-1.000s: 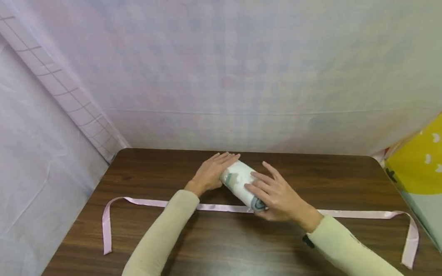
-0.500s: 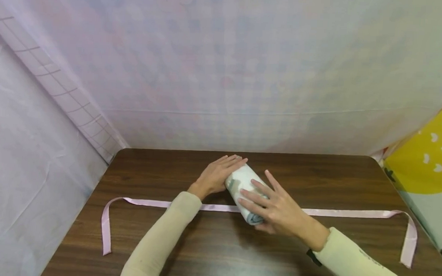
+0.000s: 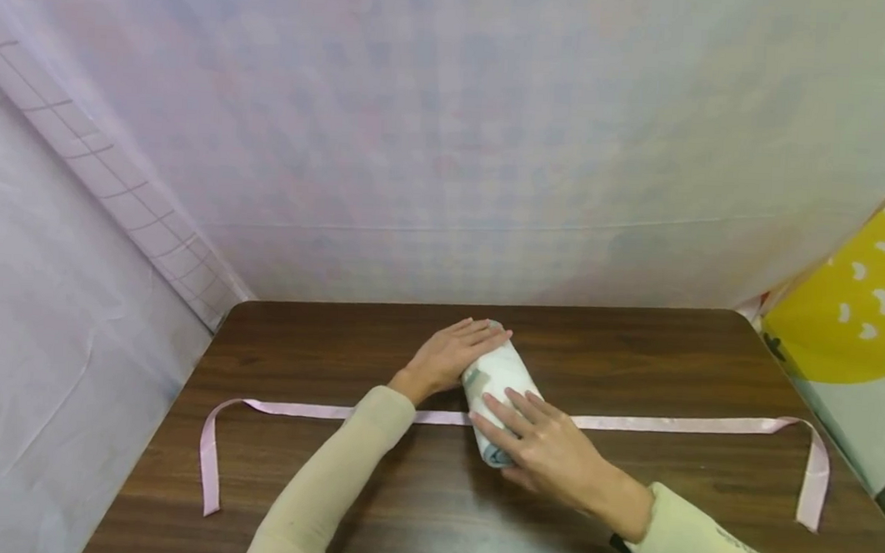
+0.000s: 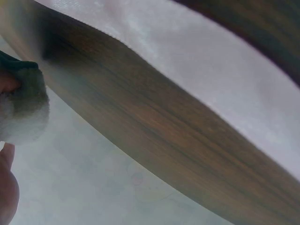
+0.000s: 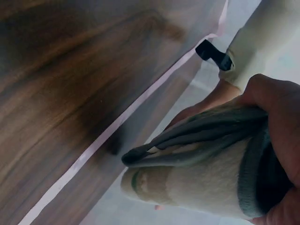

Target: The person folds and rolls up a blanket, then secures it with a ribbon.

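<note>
A rolled-up towel (image 3: 499, 378), white with a grey-green patch and blue-grey edging, lies slantwise across a long pink ribbon (image 3: 652, 424) in the head view. My left hand (image 3: 449, 356) grips its far end, fingers laid over the top. Around the near end, my right hand (image 3: 546, 441) holds the roll with thumb and fingers on opposite sides. The right wrist view shows the towel's (image 5: 201, 187) layered edge and open end against my right hand (image 5: 286, 126). In the left wrist view, only part of the towel (image 4: 28, 103) shows between finger and thumb.
The ribbon runs sideways over the dark wooden table (image 3: 415, 509), both ends bent toward the near side. Behind the table hangs a pale checked cloth (image 3: 449, 143). A yellow printed shape (image 3: 846, 306) is at the right.
Both hands have shifted the towel slightly right and nearer. Its near end has swung toward the person, so it slants less. The ribbon stays in place on the table.
</note>
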### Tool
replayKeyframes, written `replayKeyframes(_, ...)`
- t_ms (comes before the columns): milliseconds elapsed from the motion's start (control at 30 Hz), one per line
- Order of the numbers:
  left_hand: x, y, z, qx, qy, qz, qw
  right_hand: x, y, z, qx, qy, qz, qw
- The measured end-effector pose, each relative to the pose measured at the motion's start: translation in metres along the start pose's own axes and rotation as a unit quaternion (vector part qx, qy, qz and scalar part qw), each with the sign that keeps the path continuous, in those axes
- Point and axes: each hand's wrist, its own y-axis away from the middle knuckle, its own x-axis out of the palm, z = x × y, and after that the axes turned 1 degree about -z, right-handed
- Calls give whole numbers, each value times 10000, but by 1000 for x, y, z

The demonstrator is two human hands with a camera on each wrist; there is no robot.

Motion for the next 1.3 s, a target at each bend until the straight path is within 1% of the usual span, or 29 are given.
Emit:
replayKeyframes(167, 0, -2, -5, 174, -366, 237, 9989, 0, 1, 11, 33, 271, 238, 9993)
replayKeyframes(300, 1, -3, -8, 320, -606, 407, 9968, -1, -1, 21, 134, 369, 448, 9982)
replayKeyframes(367, 1, -3, -8, 365, -725, 432, 9958, -1, -2, 26, 213, 405, 537, 9975)
replayKeyframes(500, 1, -3, -10, 347, -857, 473, 9946, 0, -5, 33, 352, 480, 640, 9962)
replayKeyframes(567, 0, -3, -12, 324, -911, 606, 9935, 2, -5, 36, 394, 524, 687, 9955)
replayKeyframes(733, -1, 0, -15, 311, -1180, 1152, 9858, 9, -4, 45, 556, 512, 797, 9940)
replayKeyframes(867, -3, 1, -19, 290, -1212, 1345, 9830, 16, -3, 50, 645, 361, 865, 9935)
replayKeyframes(967, -4, 4, -20, 221, -1215, 1494, 9810, 19, -3, 52, 604, 344, 916, 9934)
replayKeyframes(1067, -4, 7, -20, 188, -1270, 1572, 9792, 22, -3, 52, 519, 383, 899, 9939)
replayKeyframes(1200, -4, 9, -20, 239, -1364, 1517, 9787, 25, -2, 52, 423, 343, 840, 9950)
replayKeyframes(1300, -4, 11, -19, 247, -1396, 1537, 9779, 27, -1, 50, 373, 274, 898, 9949)
